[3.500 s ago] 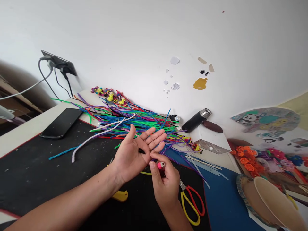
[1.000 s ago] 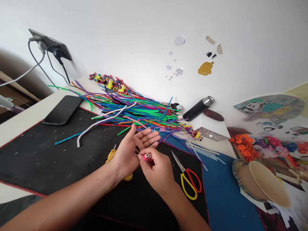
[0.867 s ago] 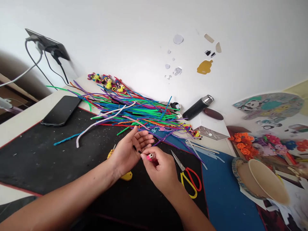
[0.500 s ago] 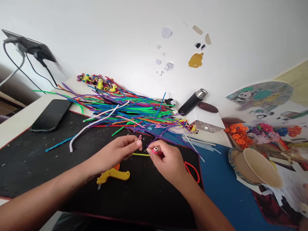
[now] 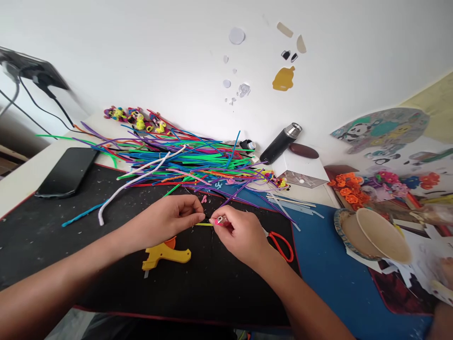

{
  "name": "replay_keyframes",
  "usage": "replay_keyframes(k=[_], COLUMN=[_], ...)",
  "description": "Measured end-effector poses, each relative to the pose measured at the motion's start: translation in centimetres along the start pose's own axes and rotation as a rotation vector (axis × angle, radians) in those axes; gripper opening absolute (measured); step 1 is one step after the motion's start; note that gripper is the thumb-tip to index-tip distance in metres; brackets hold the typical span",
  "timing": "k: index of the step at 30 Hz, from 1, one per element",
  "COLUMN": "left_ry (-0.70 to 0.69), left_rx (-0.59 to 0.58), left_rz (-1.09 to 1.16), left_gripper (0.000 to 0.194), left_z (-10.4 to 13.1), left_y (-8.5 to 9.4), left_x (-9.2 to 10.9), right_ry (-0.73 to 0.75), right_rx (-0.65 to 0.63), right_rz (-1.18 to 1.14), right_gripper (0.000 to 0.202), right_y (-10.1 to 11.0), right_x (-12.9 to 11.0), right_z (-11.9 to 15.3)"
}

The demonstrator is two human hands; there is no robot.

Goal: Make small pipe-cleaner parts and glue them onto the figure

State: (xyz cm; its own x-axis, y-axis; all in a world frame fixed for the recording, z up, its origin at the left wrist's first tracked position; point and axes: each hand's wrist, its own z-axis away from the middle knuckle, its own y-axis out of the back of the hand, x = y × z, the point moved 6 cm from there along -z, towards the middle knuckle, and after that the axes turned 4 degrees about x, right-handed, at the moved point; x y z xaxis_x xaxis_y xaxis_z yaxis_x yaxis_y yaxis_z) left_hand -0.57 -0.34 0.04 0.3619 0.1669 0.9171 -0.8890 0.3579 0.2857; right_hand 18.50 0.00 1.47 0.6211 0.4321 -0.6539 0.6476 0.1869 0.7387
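Note:
My right hand (image 5: 239, 233) is closed around a pinkish-red lighter (image 5: 221, 221), its metal top showing above the curled fingers. Close beside its fingertips is my left hand (image 5: 177, 217), thumb and forefinger pinched together; whatever is between them is too small to make out. Under the fingertips a thin yellow strip (image 5: 204, 225) lies on the black mat (image 5: 219, 288). A small pink twisted piece (image 5: 204, 199) rests just beyond the left fingers. Below my left wrist sits a yellow glue gun (image 5: 166, 253) with an orange part. Red-handled scissors (image 5: 281, 245) lie right of my right hand.
A large heap of coloured pipe cleaners (image 5: 184, 163) spreads behind my hands. A phone (image 5: 67, 172) lies at left. A black flask (image 5: 281, 144) leans on a white box (image 5: 304, 172) at the back. Bowls (image 5: 382, 236) and orange flowers (image 5: 348, 189) are at right.
My left hand has come down toward my right, so the fingertips now nearly meet. More of the scissors shows. The view has shifted slightly.

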Motion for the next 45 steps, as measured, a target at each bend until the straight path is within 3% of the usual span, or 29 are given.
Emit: replay_keyframes(k=[14, 20, 26, 31, 35, 40, 45], left_ry=[0.006, 0.020, -0.007, -0.060, -0.148, -0.313, -0.690], left_rx=[-0.091, 0.172, 0.236, 0.269, 0.358, 0.508, 0.689], left_rz=[0.072, 0.312, 0.367, 0.345, 0.213, -0.140, -0.600], left_gripper=[0.029, 0.039, 0.038, 0.036, 0.034, 0.028, 0.017], left_z=[-0.3, -0.6, -0.7, -0.9, -0.5, 0.1, 1.0], left_y=[-0.8, 0.4, 0.0, -0.3, -0.1, 0.3, 0.8], left_x=[-0.9, -0.9, -0.5, 0.4, 0.6, 0.2, 1.3], right_ry=[-0.042, -0.208, -0.285, -0.286, -0.295, -0.368, -0.413], right_rx=[0.005, 0.071, -0.035, -0.022, 0.031, 0.019, -0.004], right_rz=[-0.100, -0.409, -0.788, -0.841, -0.857, -0.865, -0.876], right_gripper=[0.011, 0.023, 0.059, 0.064, 0.064, 0.063, 0.059], right_y=[-0.5, -0.5, -3.1, -4.8, -5.6, -6.6, -7.1], right_x=[0.5, 1.3, 1.7, 1.4, 1.4, 2.2, 2.3], right_z=[0.2, 0.4, 1.0, 0.6, 0.0, -0.1, 0.0])
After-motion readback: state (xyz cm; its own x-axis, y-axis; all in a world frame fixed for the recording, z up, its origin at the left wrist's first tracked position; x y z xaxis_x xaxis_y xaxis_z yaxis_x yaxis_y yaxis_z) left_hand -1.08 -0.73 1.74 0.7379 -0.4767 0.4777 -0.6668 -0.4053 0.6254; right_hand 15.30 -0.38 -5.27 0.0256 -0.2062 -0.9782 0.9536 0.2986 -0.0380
